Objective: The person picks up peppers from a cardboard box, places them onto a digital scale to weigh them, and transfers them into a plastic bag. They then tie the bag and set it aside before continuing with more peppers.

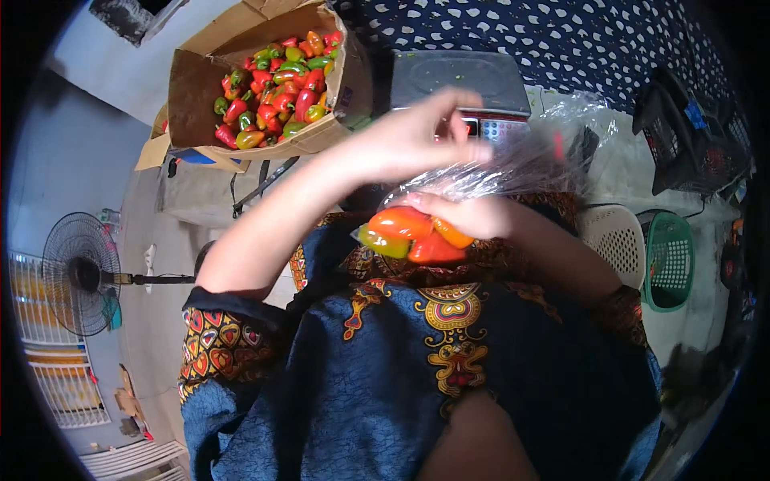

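Observation:
My right hand (475, 216) grips a clear plastic bag (463, 183) around its filled end. Inside lie several peppers, with an orange-red pepper (400, 222), a red pepper (439, 248) and a green pepper (385, 243) showing. The bag's loose end stretches off to the right, blurred and crumpled. Blurred by motion, my left hand (442, 132) hovers above the bag with its fingers apart and nothing visible in them. Just beyond it stands a digital weighing scale (460, 78) with a grey platform; the hand partly covers its lit display.
A cardboard box (198, 102) of red, green and orange peppers stands at upper left. On the right are a white perforated basket (613, 240), a green basket (668, 264) and a black crate (674, 132). A pedestal fan (81, 273) is at far left. Dark patterned cloth (541, 36) hangs behind.

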Demonstrator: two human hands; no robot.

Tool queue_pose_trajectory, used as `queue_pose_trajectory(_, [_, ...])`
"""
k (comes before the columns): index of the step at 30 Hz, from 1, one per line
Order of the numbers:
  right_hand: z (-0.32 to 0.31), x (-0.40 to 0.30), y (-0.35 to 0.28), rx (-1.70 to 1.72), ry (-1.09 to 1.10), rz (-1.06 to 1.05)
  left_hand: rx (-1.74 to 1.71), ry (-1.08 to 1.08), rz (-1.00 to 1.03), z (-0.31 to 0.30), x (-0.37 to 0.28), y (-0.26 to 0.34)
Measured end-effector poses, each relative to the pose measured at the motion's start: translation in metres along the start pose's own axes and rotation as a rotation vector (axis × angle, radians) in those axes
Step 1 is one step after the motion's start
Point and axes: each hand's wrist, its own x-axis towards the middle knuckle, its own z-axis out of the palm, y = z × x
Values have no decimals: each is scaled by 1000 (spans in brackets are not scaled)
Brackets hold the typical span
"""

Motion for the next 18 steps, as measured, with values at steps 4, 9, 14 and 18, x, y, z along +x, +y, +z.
queue_pose_trajectory(4, [-27, -16, -14, -269, -146, 113, 122, -75, 108, 40, -19, 6])
queue_pose_trajectory(9, [-8, -25, -51, -282, -467, 125, -284, -34, -26, 64, -17, 23])
queue_pose_trajectory(14, [3, -26, -38, -179, -506, 152, -50, 44, 76, 67, 1, 58])
queue_pose_trajectory(18, [25, -16, -31, -158, -460, 178, -81, 146, 225, 77, 21, 53])
